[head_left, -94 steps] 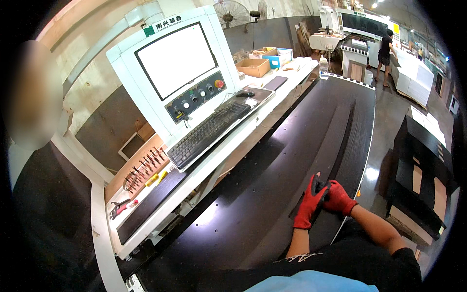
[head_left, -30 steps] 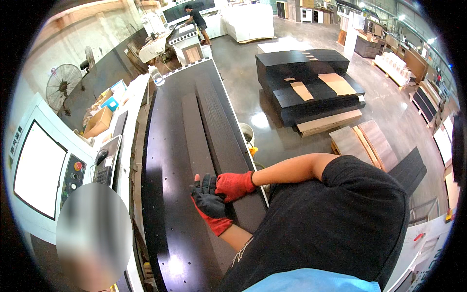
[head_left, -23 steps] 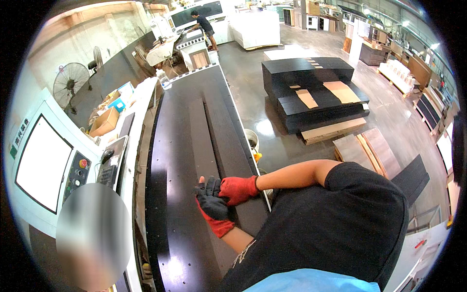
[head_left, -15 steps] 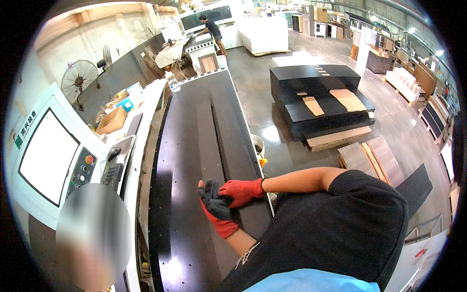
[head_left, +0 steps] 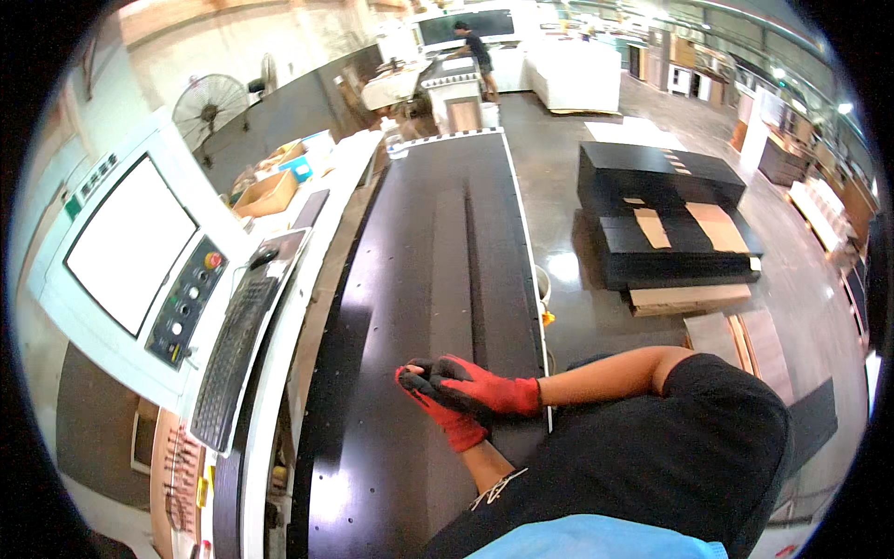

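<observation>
My hands, both in red work gloves with dark palms, are pressed together above a long dark panel point(head_left: 410, 307). My left hand point(head_left: 445, 413) slants up from the lower edge, its fingers stretched out to the upper left. Against its palm side lies my right hand point(head_left: 494, 385), coming in from the right with its fingers laid over the left ones. A bare fingertip shows at the front of the gloves. Nothing held can be seen between the palms, though their touching faces are hidden. A long narrow groove or gap runs along the panel just beyond the hands.
At left stand a machine control cabinet point(head_left: 130, 242), a keyboard point(head_left: 228, 349) and a mouse point(head_left: 264, 255) on a white ledge. A bottle point(head_left: 393, 140) stands at the panel's far end. Stacked black boards point(head_left: 670, 214) rest right. Another person point(head_left: 475, 56) works far off.
My hands have come flat together; before, the right fingers worked at the upturned left palm. The view has turned left, showing more of the keyboard and a tool rack.
</observation>
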A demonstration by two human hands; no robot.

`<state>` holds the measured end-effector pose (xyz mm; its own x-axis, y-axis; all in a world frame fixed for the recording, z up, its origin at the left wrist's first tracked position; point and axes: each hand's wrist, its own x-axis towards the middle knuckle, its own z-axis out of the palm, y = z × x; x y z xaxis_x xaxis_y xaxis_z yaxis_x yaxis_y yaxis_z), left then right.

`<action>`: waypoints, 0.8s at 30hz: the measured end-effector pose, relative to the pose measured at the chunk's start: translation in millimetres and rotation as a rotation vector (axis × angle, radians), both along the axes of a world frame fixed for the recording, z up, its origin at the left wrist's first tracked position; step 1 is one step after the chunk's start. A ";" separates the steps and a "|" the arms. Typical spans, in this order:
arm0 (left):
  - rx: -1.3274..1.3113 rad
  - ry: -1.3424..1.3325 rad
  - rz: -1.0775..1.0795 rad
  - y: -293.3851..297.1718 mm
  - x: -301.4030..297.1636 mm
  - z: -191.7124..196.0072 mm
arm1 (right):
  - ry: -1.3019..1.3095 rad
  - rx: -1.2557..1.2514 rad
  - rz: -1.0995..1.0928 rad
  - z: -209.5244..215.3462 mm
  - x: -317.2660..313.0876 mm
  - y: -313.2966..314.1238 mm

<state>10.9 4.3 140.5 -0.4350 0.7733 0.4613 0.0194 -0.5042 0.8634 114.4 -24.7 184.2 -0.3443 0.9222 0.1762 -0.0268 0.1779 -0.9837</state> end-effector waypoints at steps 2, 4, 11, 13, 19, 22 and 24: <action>-0.055 0.058 0.046 -8.3 -0.7 10.5 | 0.034 0.015 -0.004 -10.7 -4.9 -5.1; 0.008 0.250 0.150 -9.0 -3.1 11.8 | 0.086 0.015 0.015 -24.3 -3.3 -6.3; -0.248 -0.229 0.076 -1.0 -26.3 -20.1 | 0.020 -0.252 0.206 -37.9 10.9 4.0; -0.237 -0.184 0.190 6.6 -11.3 -20.8 | -0.122 0.046 0.276 -112.8 31.1 34.1; -0.308 -0.176 0.216 8.6 -19.0 -28.0 | 0.004 0.114 0.461 -137.5 40.0 55.9; -0.282 -0.187 0.315 6.4 -9.2 -16.1 | 0.095 -0.036 0.512 -134.0 41.4 56.0; -0.231 -0.206 0.346 7.2 1.3 -9.1 | 0.146 -0.134 0.504 -147.3 47.7 60.4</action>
